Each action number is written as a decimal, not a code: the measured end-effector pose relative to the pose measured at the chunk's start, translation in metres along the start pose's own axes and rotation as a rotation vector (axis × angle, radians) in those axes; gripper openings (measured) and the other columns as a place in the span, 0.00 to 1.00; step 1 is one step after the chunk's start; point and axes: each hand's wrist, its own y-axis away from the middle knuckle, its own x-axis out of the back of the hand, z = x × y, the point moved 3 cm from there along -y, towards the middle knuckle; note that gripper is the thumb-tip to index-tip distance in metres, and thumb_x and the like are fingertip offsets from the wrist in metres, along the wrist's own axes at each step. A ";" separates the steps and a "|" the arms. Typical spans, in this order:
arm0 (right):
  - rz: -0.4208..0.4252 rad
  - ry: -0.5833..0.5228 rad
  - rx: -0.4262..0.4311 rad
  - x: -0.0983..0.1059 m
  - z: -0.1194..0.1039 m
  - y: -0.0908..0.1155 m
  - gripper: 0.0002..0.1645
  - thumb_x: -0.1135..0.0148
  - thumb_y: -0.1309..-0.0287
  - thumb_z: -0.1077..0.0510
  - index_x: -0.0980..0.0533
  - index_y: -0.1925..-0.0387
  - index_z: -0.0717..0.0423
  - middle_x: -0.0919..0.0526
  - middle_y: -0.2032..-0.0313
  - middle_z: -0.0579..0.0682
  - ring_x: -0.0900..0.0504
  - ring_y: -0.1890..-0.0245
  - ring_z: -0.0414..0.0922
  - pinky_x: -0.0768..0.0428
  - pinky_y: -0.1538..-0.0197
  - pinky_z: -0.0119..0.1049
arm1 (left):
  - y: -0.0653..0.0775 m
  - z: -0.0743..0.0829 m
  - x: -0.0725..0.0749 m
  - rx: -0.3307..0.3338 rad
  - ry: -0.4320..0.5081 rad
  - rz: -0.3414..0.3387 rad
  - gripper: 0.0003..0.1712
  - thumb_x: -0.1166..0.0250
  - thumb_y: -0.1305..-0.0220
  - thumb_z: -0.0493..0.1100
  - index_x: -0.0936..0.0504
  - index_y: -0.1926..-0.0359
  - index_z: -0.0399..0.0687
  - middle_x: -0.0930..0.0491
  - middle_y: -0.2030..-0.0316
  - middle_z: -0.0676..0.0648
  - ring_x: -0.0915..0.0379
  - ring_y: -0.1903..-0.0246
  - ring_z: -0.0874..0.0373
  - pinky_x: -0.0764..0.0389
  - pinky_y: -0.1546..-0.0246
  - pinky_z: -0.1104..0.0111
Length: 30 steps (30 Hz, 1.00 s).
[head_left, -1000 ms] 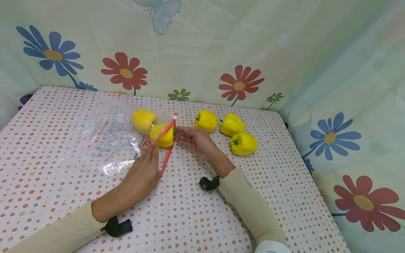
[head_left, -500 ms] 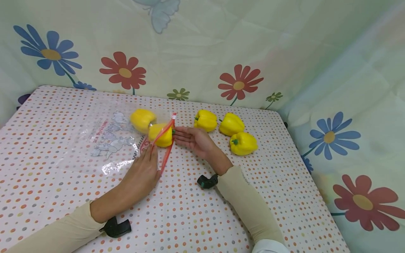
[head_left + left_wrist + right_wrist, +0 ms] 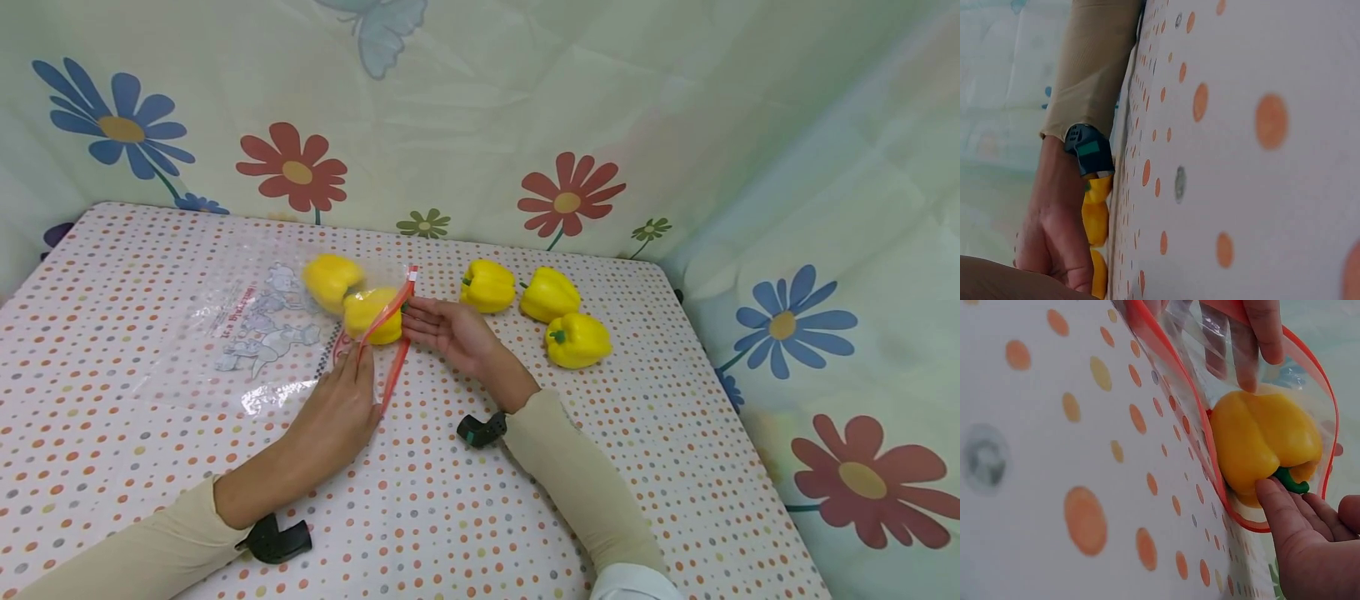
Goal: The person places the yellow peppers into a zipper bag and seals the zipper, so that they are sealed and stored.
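Note:
A clear zip bag (image 3: 202, 350) with a red zip edge and printed cartoon figures lies flat on the table. My left hand (image 3: 333, 417) grips the near part of its mouth; in the right wrist view those fingers (image 3: 1263, 328) hold the rim raised. Just inside the opening lies a yellow bell pepper (image 3: 371, 317), its green stem toward my right hand (image 3: 457, 333). Extended fingers of that hand press on the pepper's stem end, seen close in the right wrist view. Deeper in the bag, a second yellow bell pepper (image 3: 330, 279) touches the first.
Three more yellow bell peppers stand to the right: one behind my right hand (image 3: 487, 287), a middle pepper (image 3: 550, 294) and a nearer pepper (image 3: 577, 340). A dotted cloth (image 3: 450, 517) covers the table. A flowered curtain (image 3: 450, 108) hangs behind and at the right.
My right hand has moved left, pushing the front pepper further into the bag. The rear pepper has shifted slightly left and back. The left hand has stayed almost still.

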 end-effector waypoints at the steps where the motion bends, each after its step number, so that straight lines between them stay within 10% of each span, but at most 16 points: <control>1: 0.001 -0.004 -0.002 0.000 0.000 -0.001 0.26 0.60 0.25 0.59 0.37 0.33 0.70 0.29 0.37 0.63 0.27 0.39 0.56 0.26 0.42 0.44 | 0.000 0.000 0.000 0.000 0.001 0.003 0.47 0.27 0.46 0.37 0.44 0.35 0.16 0.42 0.37 0.19 0.38 0.39 0.29 0.29 0.47 0.43; 30: -0.023 -0.052 -0.016 -0.020 0.008 -0.023 0.25 0.59 0.27 0.62 0.36 0.35 0.73 0.26 0.42 0.68 0.23 0.44 0.56 0.28 0.41 0.48 | -0.001 0.000 0.000 -0.003 0.010 0.040 0.45 0.28 0.48 0.34 0.42 0.36 0.16 0.39 0.38 0.20 0.37 0.39 0.30 0.29 0.47 0.42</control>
